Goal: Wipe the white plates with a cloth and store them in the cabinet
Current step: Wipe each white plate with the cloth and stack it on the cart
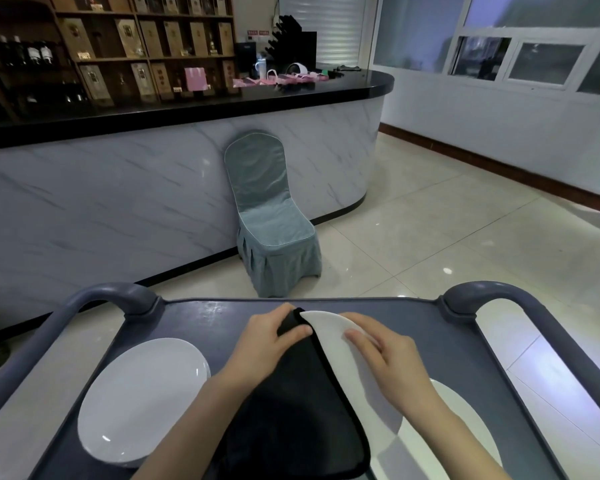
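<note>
**You're in a restaurant bar area, pretty sure**

Long counter [187, 188] with a black top and marble-look front, shelves [146, 58] behind it packed with bottles [25, 53] and boxes [174, 38]. A banquet chair [271, 216] in a fabric cover sits on the tiled floor [447, 244], and you're at a service cart [205, 327] with white plates [139, 400].

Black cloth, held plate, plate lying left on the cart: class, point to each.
black cloth [291, 403], head view, middle of the fabric.
held plate [328, 329], head view, upper face near the rim.
left plate [142, 400], head view, centre of its well.
</note>
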### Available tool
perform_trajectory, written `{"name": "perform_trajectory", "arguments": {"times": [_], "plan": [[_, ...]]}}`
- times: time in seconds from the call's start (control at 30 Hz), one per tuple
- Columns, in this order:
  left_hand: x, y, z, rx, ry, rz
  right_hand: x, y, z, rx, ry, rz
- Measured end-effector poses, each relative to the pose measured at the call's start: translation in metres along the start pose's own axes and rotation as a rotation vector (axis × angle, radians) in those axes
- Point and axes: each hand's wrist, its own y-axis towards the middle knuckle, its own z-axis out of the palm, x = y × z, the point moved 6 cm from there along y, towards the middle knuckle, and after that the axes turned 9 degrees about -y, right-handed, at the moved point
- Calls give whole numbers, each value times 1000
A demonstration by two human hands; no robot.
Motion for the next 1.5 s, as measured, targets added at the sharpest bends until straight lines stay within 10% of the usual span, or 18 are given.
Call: {"name": "perform_trajectory", "arguments": {"times": [0.23,0.47,0.83,1.07,1.4,1.5], "plan": [[-21,-1,8,92,45,96,17,1,12,85,-42,-92],[18,-35,-10,-348,-389,-220,-6,-1,-13,-155,239,85],[-7,-8,2,79,-83,-111,15,6,12,126,9,-54],[28,-43,-5,-411,-487,-395,-12,-9,-5,-279,359,235],[-22,-5,7,124,-25,-26,12,8,2,166,28,-56],[-9,-6,0,-47,-174,-109,10,13,-14,70,73,-19]]}}
